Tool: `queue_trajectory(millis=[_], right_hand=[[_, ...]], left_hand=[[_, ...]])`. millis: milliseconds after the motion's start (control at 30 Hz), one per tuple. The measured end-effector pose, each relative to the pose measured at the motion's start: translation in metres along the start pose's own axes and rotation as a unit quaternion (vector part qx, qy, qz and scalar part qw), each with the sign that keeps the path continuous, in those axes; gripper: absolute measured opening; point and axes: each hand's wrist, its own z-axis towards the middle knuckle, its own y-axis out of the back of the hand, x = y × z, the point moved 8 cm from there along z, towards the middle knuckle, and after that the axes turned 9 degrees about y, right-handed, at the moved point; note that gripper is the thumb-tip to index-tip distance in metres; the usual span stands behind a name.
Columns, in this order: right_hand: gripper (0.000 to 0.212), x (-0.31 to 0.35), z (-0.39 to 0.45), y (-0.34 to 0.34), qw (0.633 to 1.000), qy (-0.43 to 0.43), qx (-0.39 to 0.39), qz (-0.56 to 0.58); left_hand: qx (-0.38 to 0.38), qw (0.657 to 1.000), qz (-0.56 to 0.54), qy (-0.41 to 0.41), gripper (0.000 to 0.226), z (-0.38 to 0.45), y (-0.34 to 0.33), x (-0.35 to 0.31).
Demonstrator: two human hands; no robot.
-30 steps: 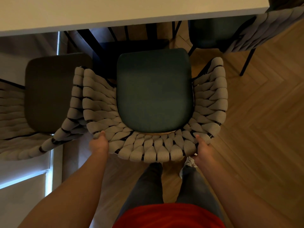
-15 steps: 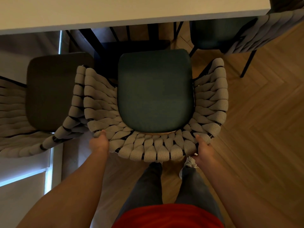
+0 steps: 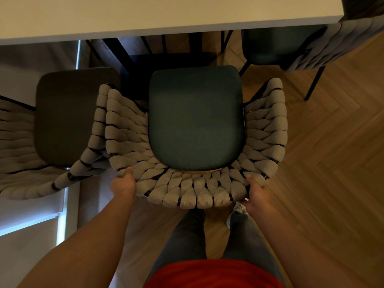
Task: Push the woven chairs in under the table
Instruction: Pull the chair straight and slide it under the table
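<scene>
View from above, w/ the white table (image 3: 145,15) as landmark. The middle woven chair (image 3: 195,190) stands in front of the table edge; its dark green seat cushion (image 3: 195,119) lies wholly outside the tabletop, front edge near but not under it. Left hand (image 3: 123,185) grips the rear-left curve of the woven backrest, thumb on top of the weave, other fingers wrapped behind & hidden. Right hand (image 3: 256,191) grips the rear-right curve the same way: thumb pressed on the weave, remaining fingers curled round the rim, out of sight. A second woven chair (image 3: 56,146), w/ brownish seat, stands to the left, its armrest touching or just beside the middle chair's arm; also not under the table. A third chair (image 3: 311,48), at the table's right corner, sits w/ its seat partly beneath the tabletop. Herringbone wood floor (image 3: 332,163) lies right of the chairs. Person's legs in grey trousers (image 3: 187,235) stand directly behind the middle chair.
</scene>
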Motion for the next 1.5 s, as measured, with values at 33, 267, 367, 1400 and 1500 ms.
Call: queue_trajectory(millis=[33,267,367,1400,1500], right_hand=[[0.043,0.001,0.0,-0.001,1.0,0.002,0.002,0.002],[0.043,0.004,0.004,-0.002,1.0,0.001,-0.01,-0.005],[0.043,0.003,0.006,0.0,1.0,0.004,-0.013,-0.002],[0.055,0.034,0.006,0.015,0.995,0.061,0.024,-0.073],[0.049,0.049,0.01,0.024,0.991,0.076,0.057,-0.096]], left_hand=[[0.001,1.0,0.001,-0.004,0.055,-0.001,0.0,-0.002],[0.003,0.999,0.025,-0.019,0.057,-0.001,-0.004,-0.011],[0.005,0.999,0.033,-0.019,0.058,0.0,-0.004,-0.009],[-0.09,0.955,0.164,-0.232,0.05,-0.072,-0.027,-0.023],[-0.049,0.94,0.168,-0.293,0.036,-0.114,-0.065,-0.03]])
